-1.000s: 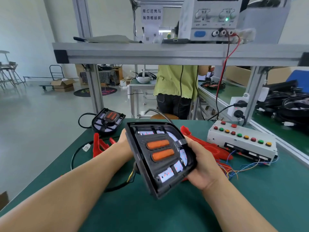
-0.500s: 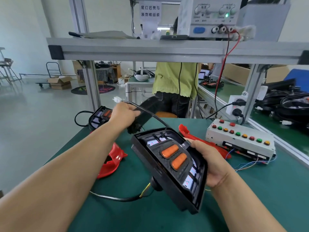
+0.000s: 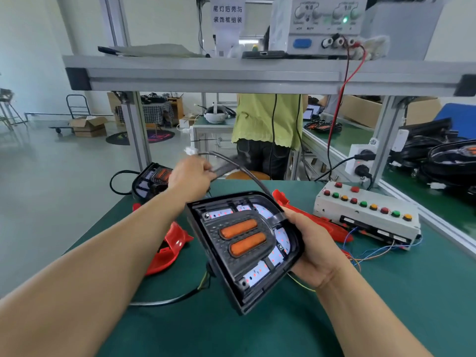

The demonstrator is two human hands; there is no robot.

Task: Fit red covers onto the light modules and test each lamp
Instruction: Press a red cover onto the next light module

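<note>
My right hand (image 3: 313,249) grips the right edge of a black light module (image 3: 243,247) with two orange lenses and white LED boards, tilted above the green table (image 3: 386,292). My left hand (image 3: 192,176) is raised beyond it and grips the module's grey cable (image 3: 247,172) near its white connector (image 3: 191,151). One red cover (image 3: 168,247) lies on the table under my left forearm. Another red cover (image 3: 311,217) lies behind my right hand. A second black light module (image 3: 152,180) sits at the table's far left corner.
A white test box (image 3: 365,215) with coloured buttons and loose wires stands at the right. A power supply (image 3: 322,24) sits on the shelf above, its red lead hanging down. A person in a green top stands beyond the table. More black lamp parts lie on the right-hand bench.
My left hand left the module's left edge, took hold of the cable and lifted it up and away. The module stayed in my right hand and tipped slightly.
</note>
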